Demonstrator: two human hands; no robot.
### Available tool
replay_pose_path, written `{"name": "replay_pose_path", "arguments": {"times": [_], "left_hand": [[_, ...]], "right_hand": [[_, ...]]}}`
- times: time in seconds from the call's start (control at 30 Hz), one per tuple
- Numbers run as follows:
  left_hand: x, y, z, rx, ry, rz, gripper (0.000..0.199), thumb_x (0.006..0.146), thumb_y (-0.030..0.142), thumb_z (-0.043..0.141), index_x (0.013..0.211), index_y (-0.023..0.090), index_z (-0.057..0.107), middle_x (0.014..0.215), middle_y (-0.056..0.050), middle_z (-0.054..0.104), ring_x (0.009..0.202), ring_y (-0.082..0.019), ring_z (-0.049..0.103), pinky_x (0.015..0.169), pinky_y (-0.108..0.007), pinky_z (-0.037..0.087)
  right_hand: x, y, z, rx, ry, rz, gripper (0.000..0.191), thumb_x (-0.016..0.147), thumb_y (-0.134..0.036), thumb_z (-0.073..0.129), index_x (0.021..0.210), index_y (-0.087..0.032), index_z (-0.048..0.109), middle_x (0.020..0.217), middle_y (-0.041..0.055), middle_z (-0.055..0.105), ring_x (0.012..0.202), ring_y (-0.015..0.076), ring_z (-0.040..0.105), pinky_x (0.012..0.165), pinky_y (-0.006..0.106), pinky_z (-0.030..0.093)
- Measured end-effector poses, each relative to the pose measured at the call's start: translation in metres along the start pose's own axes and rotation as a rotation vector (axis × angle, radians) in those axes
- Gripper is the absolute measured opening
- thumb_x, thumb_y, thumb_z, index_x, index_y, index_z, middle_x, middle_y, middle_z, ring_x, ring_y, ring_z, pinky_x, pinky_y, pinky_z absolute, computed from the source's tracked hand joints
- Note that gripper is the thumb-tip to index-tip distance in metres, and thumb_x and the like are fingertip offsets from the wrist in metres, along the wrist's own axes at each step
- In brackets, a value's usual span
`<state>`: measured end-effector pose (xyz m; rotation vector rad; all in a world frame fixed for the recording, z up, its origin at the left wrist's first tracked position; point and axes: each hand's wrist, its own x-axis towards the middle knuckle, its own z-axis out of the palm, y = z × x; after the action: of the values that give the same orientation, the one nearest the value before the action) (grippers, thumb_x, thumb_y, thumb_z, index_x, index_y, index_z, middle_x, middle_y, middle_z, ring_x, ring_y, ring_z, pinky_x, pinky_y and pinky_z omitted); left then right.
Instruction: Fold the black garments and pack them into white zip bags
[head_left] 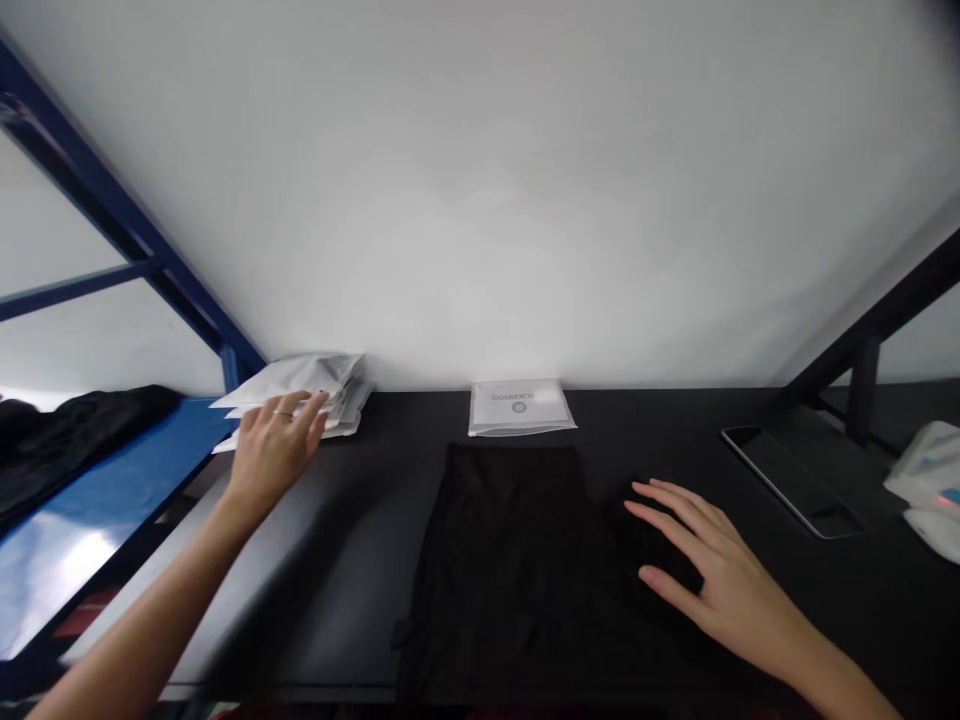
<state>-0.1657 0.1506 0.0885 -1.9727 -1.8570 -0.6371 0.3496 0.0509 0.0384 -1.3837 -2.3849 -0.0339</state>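
The black desk (750,440) ran across the view beneath a plain white wall (480,200), with the room's clock centred on the middle of the view and 12 o'clock pointing away from the person. A folded black garment (502,570) lay flat at 6 o'clock, and a single white packaging sleeve (519,408) lay at 12 o'clock, just beyond it and apart from it.

The left hand (274,450) reached toward 10 o'clock with its fingers loosely spread, a ring (283,412) on one finger. Its fingertips touched the near edge of a stack of white packaging sleeves (300,385) at the desk's back corner, without a visible pinch. The right hand (712,570) lay spread and flat at 4 o'clock, its fingers (660,510) on or just at the garment's right edge.

A dark tablet (791,482) sat at 3 o'clock, with white plastic bags (926,490) beyond it at the frame's edge. At 9 o'clock, a blue metal frame (112,200) held a blue panel (97,510) and a heap of black cloth (67,440).
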Motion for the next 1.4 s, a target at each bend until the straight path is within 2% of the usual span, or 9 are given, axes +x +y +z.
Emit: {"name": "replay_pose_path", "arguments": {"times": [0.23,0.5,0.57,0.67,0.83,0.93,1.03,1.27,1.4], "left_hand": [[0.022,0.000,-0.013,-0.012,0.006,-0.033,0.035,0.105,0.031,0.044,0.092,0.018,0.074,0.090,0.001,0.073,0.102,-0.026,0.070,0.093,-0.039,0.051],[0.026,0.014,-0.017,0.032,0.244,0.007,0.033,0.106,0.035,0.046,0.092,0.020,0.072,0.076,0.007,0.066,0.083,-0.015,0.068,0.068,-0.024,0.045],[0.017,0.033,-0.021,0.043,0.397,0.119,0.023,0.104,0.030,0.055,0.092,0.020,0.072,0.073,0.006,0.068,0.069,-0.012,0.065,0.057,-0.022,0.041],[-0.016,0.083,-0.030,-0.004,0.698,0.493,0.005,0.098,0.015,0.067,0.094,0.017,0.070,0.070,0.003,0.070,0.053,-0.010,0.058,0.048,-0.023,0.038],[-0.098,0.178,-0.038,-0.407,0.328,0.804,0.025,0.104,0.005,0.045,0.097,0.009,0.069,0.075,-0.003,0.070,0.056,-0.012,0.063,0.052,-0.027,0.046],[-0.127,0.210,-0.031,-0.411,0.289,0.927,0.023,0.099,0.001,0.051,0.093,0.010,0.072,0.070,0.002,0.067,0.051,-0.010,0.060,0.045,-0.026,0.044],[-0.136,0.221,-0.024,-0.447,0.303,0.878,0.025,0.099,0.000,0.050,0.093,0.009,0.072,0.066,0.003,0.064,0.046,-0.010,0.055,0.041,-0.025,0.040],[-0.139,0.225,-0.020,-0.494,0.297,0.820,0.030,0.102,0.000,0.044,0.092,0.007,0.072,0.064,0.002,0.063,0.047,-0.010,0.056,0.041,-0.026,0.038],[-0.141,0.229,-0.016,-0.520,0.331,0.794,0.026,0.103,0.003,0.049,0.094,0.008,0.073,0.069,0.000,0.067,0.047,-0.010,0.055,0.041,-0.026,0.038]], "right_hand": [[0.008,-0.014,-0.007,0.020,0.060,-0.057,0.035,0.102,-0.047,0.056,0.127,-0.029,0.072,0.135,0.0086,0.070,0.123,0.0314,0.064,0.096,0.047,0.058],[0.010,-0.020,-0.011,0.115,0.126,-0.032,0.028,0.103,-0.038,0.055,0.118,-0.027,0.075,0.121,0.0085,0.075,0.107,0.0261,0.073,0.092,0.040,0.061],[0.012,-0.026,-0.012,0.178,0.144,-0.043,0.025,0.103,-0.035,0.056,0.116,-0.026,0.075,0.112,0.0078,0.077,0.100,0.0237,0.075,0.088,0.036,0.062],[0.015,-0.043,-0.010,0.348,0.137,-0.052,0.020,0.102,-0.028,0.058,0.112,-0.025,0.075,0.098,0.0052,0.079,0.085,0.0183,0.076,0.078,0.026,0.062],[0.023,-0.082,0.000,0.771,-0.093,0.148,0.024,0.102,-0.040,0.058,0.104,-0.023,0.075,0.086,0.0038,0.076,0.069,0.0147,0.069,0.061,0.022,0.054],[0.028,-0.097,0.012,1.058,-0.249,0.422,0.052,0.101,-0.064,0.047,0.080,-0.019,0.065,0.068,0.0021,0.065,0.053,0.0125,0.058,0.050,0.022,0.045],[0.026,-0.102,0.021,1.116,-0.265,0.566,0.056,0.092,-0.075,0.054,0.074,-0.021,0.051,0.061,-0.0037,0.052,0.046,0.0086,0.043,0.044,0.020,0.034],[0.005,-0.107,0.016,1.082,-0.352,0.580,0.043,0.093,-0.066,0.058,0.087,-0.025,0.046,0.059,-0.0093,0.042,0.047,0.0097,0.038,0.042,0.019,0.030],[0.003,-0.113,0.013,1.151,-0.193,0.529,0.042,0.093,-0.059,0.063,0.080,-0.024,0.045,0.066,-0.0073,0.042,0.057,0.0104,0.040,0.049,0.019,0.036]]}}
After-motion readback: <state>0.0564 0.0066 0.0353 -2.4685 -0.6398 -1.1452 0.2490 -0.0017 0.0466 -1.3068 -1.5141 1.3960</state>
